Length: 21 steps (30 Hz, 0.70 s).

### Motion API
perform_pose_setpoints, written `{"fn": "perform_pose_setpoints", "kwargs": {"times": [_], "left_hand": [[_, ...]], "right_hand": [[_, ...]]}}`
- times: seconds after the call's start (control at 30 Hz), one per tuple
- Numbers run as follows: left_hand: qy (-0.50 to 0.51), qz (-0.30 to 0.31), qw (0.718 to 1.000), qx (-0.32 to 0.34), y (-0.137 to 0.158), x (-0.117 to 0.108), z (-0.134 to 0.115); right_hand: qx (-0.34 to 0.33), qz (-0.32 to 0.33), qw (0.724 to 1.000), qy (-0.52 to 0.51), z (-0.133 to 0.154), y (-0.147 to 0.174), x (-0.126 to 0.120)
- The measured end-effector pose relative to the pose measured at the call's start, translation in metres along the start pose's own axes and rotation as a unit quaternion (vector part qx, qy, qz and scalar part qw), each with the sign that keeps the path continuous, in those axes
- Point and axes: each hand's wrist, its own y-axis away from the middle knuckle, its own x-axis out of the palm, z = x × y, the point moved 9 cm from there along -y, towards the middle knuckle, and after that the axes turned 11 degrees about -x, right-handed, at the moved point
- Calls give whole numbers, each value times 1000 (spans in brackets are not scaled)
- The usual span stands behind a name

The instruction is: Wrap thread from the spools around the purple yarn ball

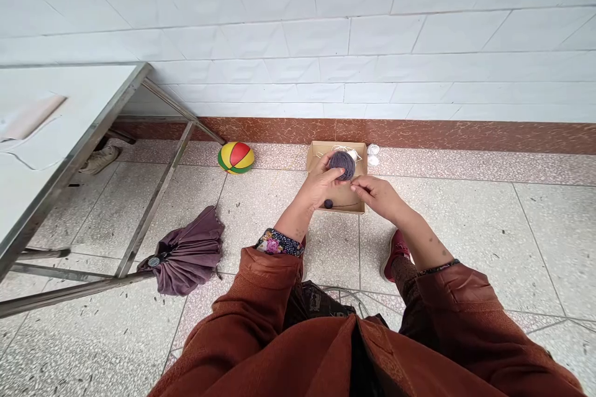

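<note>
A ball of dark grey-purple yarn sits in my left hand, with the fingers and thumb wrapped round it. Just to its right, my right hand is closed in a pinch at the lower edge of the ball, on what looks like its thin strand. Below both hands an open cardboard box rests on the floor. Inside it lie a small dark ball with a dark strand beside it, and some white yarn, partly covered by the yarn ball.
Small white balls lie right of the box. A red, yellow and green ball is on the floor to the left. A folded purple umbrella lies by a metal-legged table. The tiled wall rises behind the box.
</note>
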Motion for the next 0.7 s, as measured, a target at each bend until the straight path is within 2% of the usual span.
{"fn": "perform_pose_setpoints", "kwargs": {"times": [0.1,0.17,0.23,0.3,0.4,0.47,0.57,0.7], "left_hand": [[-102,-74,991,35,-4,-15,-4],[-154,-86,983,46,-6,-18,-4],[-184,-61,980,38,-6,-13,-1],[-197,10,980,21,-2,1,5],[-160,158,974,-6,10,31,13],[-101,216,971,-10,19,44,12],[-14,221,975,-4,21,49,6],[50,149,987,-16,11,33,5]], "right_hand": [[-41,40,997,-54,23,0,5],[-46,1,996,-76,31,-1,-8],[-32,-67,994,-76,31,0,-27],[-13,-124,990,-59,25,2,-44],[19,-181,983,-25,9,5,-59],[42,-199,979,-14,-4,6,-59],[61,-185,981,-11,-19,6,-47],[66,-149,986,26,-26,5,-33]]}}
